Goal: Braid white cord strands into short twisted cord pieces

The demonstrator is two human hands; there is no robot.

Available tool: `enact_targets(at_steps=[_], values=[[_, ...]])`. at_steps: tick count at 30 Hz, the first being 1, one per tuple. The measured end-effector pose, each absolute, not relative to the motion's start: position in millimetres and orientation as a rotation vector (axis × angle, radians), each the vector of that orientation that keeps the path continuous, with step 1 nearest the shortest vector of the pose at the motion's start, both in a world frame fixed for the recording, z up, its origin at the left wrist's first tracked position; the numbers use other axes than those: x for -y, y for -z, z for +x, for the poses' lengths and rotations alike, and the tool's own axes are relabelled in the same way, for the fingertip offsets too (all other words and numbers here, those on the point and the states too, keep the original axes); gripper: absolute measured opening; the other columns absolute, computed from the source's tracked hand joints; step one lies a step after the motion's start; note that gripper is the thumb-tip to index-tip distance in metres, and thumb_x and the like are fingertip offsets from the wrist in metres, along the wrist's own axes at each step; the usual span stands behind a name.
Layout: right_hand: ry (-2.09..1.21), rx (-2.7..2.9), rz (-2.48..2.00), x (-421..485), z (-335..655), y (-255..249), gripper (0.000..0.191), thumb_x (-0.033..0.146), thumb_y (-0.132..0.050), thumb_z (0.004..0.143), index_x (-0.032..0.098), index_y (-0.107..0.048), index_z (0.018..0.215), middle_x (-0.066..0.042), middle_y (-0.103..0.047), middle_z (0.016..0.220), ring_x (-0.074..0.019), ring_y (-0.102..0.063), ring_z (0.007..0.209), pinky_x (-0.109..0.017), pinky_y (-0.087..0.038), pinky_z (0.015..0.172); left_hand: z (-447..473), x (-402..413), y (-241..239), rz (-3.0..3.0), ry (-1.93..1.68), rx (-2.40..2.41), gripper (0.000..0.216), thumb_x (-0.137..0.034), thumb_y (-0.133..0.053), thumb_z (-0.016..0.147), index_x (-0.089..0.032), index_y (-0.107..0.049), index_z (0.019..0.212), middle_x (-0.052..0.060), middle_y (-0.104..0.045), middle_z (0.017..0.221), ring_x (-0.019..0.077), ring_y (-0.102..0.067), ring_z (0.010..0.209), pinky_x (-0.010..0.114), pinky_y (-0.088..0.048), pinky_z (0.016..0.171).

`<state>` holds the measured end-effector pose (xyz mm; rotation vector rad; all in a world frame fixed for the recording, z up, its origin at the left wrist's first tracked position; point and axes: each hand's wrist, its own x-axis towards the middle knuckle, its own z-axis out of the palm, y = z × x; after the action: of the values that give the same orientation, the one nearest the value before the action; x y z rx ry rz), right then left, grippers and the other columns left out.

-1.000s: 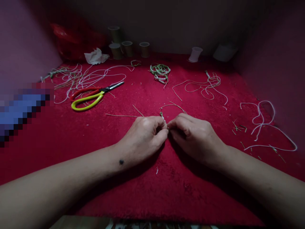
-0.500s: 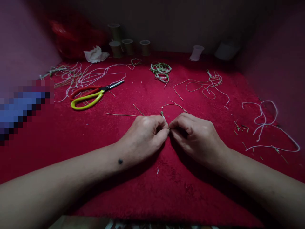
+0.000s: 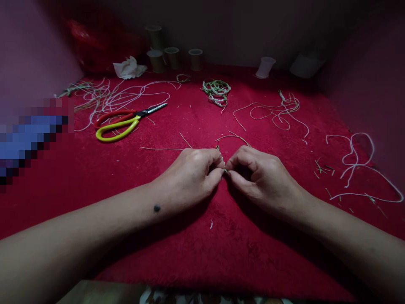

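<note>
My left hand [image 3: 193,175] and my right hand [image 3: 259,177] rest on the red cloth [image 3: 202,245] at the middle, fingertips pinched together on a small green and white braided cord [image 3: 219,155]. Only the cord's short end shows above my left thumb. Thin loose strands [image 3: 232,138] run from it across the cloth behind my hands. Both hands are closed in a pinch and touch each other at the fingertips.
Scissors with red and yellow handles [image 3: 122,122] lie at the left. A coiled green-white braid [image 3: 217,90] sits behind. White cords [image 3: 126,95] spread at the back left, more cords [image 3: 278,109] at back right and at far right [image 3: 357,164]. Spools [image 3: 172,57] and a crumpled tissue [image 3: 128,68] stand at the back.
My hands stay pinched on the cord in the same spot; the view has shifted slightly, and my fingers have moved only a little.
</note>
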<state>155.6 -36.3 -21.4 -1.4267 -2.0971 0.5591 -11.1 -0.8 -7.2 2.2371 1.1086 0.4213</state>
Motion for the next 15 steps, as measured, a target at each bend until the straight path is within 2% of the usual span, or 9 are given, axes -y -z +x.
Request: enact_targets(at_steps=[5, 11, 15], values=[[-0.576, 2.124, -1.449, 37.0, 154.2, 18.4, 0.006, 0.013, -0.055, 0.073, 0.014, -0.060, 0.076, -0.003, -0.055, 0.073, -0.0134, -0.049, 0.064, -0.027, -0.039, 0.058, -10.9, 0.2, 7.8, 2.213, -0.425, -1.118, 0.013, -0.013, -0.051, 0.075, -0.014, -0.063, 0.070, -0.002, -0.057, 0.059, 0.0075, -0.046, 0.053, 0.019, -0.034, 0.051], [-0.535, 2.135, -1.407, 34.1, 155.2, 19.8, 0.007, 0.014, -0.053, 0.077, 0.014, -0.059, 0.074, -0.002, -0.054, 0.072, -0.0126, -0.048, 0.064, -0.026, -0.038, 0.060, -11.3, -1.7, 5.3, 2.213, -0.403, -1.098, 0.016, -0.014, -0.051, 0.077, -0.014, -0.062, 0.067, -0.003, -0.054, 0.054, 0.0071, -0.046, 0.051, 0.019, -0.033, 0.050], [-0.600, 2.130, -1.402, 31.0, 158.6, 19.3, 0.007, 0.014, -0.053, 0.077, 0.016, -0.058, 0.072, -0.001, -0.053, 0.069, -0.0114, -0.046, 0.063, -0.025, -0.036, 0.058, -12.5, -1.8, 6.8, 2.294, -0.430, -1.066, 0.012, -0.013, -0.052, 0.077, -0.015, -0.062, 0.071, -0.003, -0.057, 0.059, 0.0076, -0.048, 0.054, 0.019, -0.034, 0.052]])
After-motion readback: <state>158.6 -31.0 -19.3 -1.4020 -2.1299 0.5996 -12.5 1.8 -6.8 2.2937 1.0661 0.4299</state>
